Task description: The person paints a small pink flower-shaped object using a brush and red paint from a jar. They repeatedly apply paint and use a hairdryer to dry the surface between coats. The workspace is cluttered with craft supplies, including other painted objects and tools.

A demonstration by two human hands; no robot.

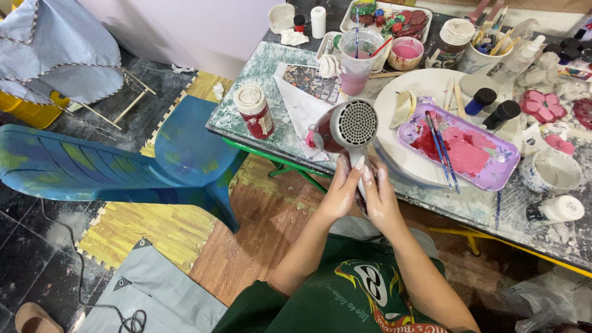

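Spanning the right half of the view, a paint-stained desk (271, 132) is seen, crowded with craft supplies. A blue plastic chair (123, 160) is set just left of it. On the desk, a white round board (394, 157) carries a purple tray (493, 163) smeared with pink paint, two brushes (441, 148) laid across it. A hair dryer (345, 128) is held at the desk's near edge, its handle clasped between left hand (338, 194) and right hand (382, 200). A red paint bottle (254, 111) stands nearby.

hair dryer (345, 128) handle hidden between hands, brush cup (487, 52) cut off
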